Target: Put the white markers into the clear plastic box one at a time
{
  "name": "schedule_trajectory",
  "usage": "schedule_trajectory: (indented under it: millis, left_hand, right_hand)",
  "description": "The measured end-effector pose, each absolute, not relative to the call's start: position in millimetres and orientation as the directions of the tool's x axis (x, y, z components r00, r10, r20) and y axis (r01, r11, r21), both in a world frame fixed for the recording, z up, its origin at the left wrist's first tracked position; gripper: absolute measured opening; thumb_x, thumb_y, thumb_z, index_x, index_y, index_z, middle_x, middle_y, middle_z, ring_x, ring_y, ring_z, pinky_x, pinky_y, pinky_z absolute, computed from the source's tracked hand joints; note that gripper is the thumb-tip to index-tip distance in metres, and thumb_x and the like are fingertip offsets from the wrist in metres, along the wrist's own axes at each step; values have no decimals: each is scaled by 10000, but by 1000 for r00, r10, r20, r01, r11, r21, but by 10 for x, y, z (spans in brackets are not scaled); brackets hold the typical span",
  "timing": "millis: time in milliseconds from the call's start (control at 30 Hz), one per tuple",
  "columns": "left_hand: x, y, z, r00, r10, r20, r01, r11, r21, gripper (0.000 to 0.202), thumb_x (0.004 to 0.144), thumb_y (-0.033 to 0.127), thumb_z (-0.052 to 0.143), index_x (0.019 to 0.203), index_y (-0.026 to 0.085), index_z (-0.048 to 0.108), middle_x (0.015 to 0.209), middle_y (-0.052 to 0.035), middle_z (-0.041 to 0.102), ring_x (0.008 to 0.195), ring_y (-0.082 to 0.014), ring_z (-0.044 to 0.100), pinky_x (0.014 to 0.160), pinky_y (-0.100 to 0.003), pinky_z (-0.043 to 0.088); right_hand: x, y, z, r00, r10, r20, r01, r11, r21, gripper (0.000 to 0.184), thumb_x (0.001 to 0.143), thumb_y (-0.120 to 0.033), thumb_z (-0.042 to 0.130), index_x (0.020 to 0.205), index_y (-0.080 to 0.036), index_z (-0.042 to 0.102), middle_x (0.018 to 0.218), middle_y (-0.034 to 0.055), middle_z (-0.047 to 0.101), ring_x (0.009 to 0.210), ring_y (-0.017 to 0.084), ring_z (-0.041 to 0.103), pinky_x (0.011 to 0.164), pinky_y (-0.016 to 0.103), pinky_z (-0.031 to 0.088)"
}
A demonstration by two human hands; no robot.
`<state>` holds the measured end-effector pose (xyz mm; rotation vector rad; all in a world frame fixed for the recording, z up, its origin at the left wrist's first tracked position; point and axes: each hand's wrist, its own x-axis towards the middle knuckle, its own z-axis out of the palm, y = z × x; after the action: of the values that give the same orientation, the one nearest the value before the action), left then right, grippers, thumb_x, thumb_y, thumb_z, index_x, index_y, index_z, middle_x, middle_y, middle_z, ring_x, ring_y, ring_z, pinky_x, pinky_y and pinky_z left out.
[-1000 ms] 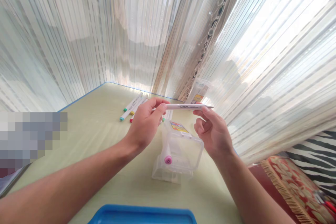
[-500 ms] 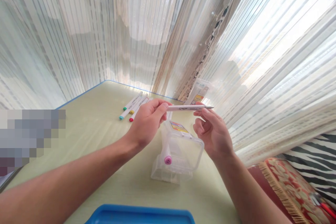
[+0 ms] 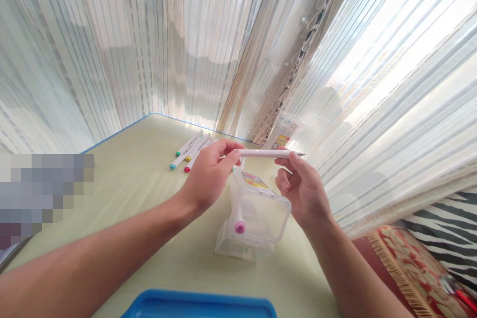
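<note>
Between both hands a white marker (image 3: 264,153) is held level, its dark grey tip pointing right. My left hand (image 3: 210,171) is closed on its left end, with thumb and fingers pinching it. My right hand (image 3: 305,184) pinches the marker near the dark tip, its other fingers curled. Below them a clear plastic case (image 3: 281,236) stands on the table, with a pink-ended marker (image 3: 239,226) lying inside it. Left of my left hand lie several white markers, among them a light-blue-ended marker (image 3: 182,157) and a red-ended marker (image 3: 190,165).
A pale green table (image 3: 122,184) with a blue edge stands against striped curtains (image 3: 186,59). Another clear case (image 3: 282,131) is at the back. The rim of a blue tray (image 3: 201,298) shows at the front. Patterned fabric (image 3: 413,258) lies at the right.
The marker has been rolled between my fingers: the printing on its barrel faced me before and is now turned out of sight. Both hands stay nearly in place.
</note>
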<state>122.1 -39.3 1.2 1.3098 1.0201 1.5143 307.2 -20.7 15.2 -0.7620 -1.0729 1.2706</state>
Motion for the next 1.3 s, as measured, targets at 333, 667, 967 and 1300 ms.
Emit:
schedule_trajectory:
  millis: [333,667,967,1300]
  left_hand:
    - [1245,-416,65,-57,966,251,-204,-257,945,182,892,269,517,928,132,630,710,7,575,459,-53,390,422,-224,252]
    - [1243,-434,87,-64,967,248,-195,-256,947,164,884,250,529,914,124,630,687,12,572,455,-52,396,423,-219,264]
    - [1249,-430,84,-62,967,246,-190,-254,948,165,886,252,524,907,127,630,681,13,571,453,-51,394,427,-224,264]
    - [1226,-412,10,-65,952,299,-105,-304,947,181,893,302,539,938,160,642,753,5,598,500,-60,417,454,-226,284]
  right_hand:
    - [3076,-201,146,-39,976,212,-364,184,-913,214,790,-375,744,853,-172,753,761,16,696,379,26,445,355,181,293]
    - [3071,-220,167,-47,981,187,-382,156,-911,220,790,-371,722,872,-168,751,765,21,710,376,35,442,356,187,291]
    - [3077,-236,221,-39,990,139,-434,108,-894,176,718,-264,616,782,-142,726,735,51,726,360,87,459,362,238,298]
    - [3063,-208,165,-5,984,176,-358,162,-920,240,756,-380,747,858,-163,743,737,12,687,366,35,438,348,191,284]
